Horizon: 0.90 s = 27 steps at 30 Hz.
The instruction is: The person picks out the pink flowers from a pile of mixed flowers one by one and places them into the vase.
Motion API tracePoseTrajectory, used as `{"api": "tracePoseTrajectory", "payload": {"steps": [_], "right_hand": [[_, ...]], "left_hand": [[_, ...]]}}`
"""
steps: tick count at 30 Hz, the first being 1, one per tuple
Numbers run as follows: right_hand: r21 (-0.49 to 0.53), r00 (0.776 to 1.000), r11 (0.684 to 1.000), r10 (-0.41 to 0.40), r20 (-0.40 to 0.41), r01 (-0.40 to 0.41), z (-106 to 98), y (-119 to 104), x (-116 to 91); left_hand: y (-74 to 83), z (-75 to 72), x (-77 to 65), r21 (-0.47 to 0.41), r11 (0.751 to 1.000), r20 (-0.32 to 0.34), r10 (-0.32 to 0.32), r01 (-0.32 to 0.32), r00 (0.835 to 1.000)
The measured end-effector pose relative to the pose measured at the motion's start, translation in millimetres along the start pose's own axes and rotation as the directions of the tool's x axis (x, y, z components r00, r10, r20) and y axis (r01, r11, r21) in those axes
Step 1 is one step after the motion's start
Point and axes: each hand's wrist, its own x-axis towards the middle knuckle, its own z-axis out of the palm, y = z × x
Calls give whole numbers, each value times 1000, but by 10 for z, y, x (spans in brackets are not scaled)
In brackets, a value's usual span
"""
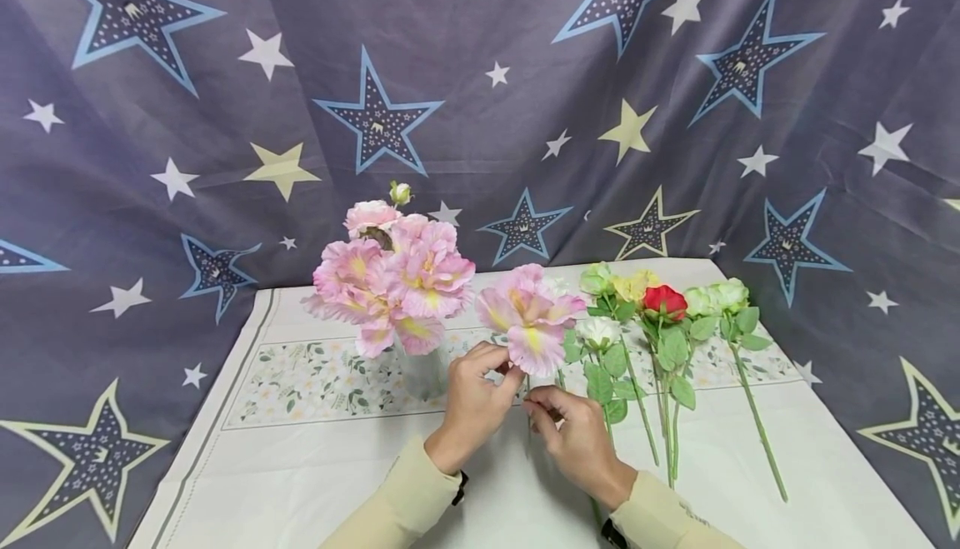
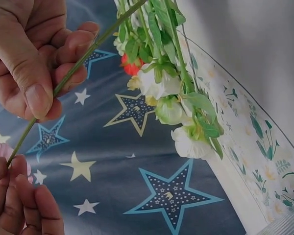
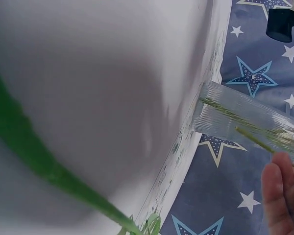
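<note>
My left hand (image 1: 478, 395) pinches the thin green stem just under a large pink ruffled flower (image 1: 531, 316) with yellow streaks. Lower on the same stem, my right hand (image 1: 573, 436) grips it between thumb and fingers; the left wrist view shows the stem (image 2: 71, 73) running through both hands. Left of them, a clear ribbed vase (image 3: 250, 110) holds several stems. Above it spreads a bunch of similar pink flowers (image 1: 397, 274) with a small pale bud (image 1: 401, 192). Petals hide much of the vase in the head view.
To the right lie a red rose (image 1: 665, 302), a white rose (image 1: 598, 332), a yellow flower (image 1: 636, 285) and pale green ones (image 1: 716, 296), their stems toward me. A floral-banded white cloth (image 1: 300, 466) covers the table. Star-printed curtains (image 1: 480, 16) enclose it.
</note>
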Motion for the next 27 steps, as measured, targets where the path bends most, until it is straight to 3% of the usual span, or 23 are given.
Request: {"api": "tracePoseTrajectory", "payload": {"steps": [16, 22, 27], "right_hand": [[-37, 1000, 999, -15, 9, 15, -4, 8, -11], [-33, 998, 997, -70, 1, 70, -19, 30, 8], [-71, 999, 997, -35, 15, 36, -71, 51, 20]], "left_hand": [[63, -21, -6, 18, 999, -9, 40, -40, 999], [89, -39, -3, 24, 992, -32, 123, -122, 992], [120, -103, 4, 44, 983, -31, 181, -180, 983]]}}
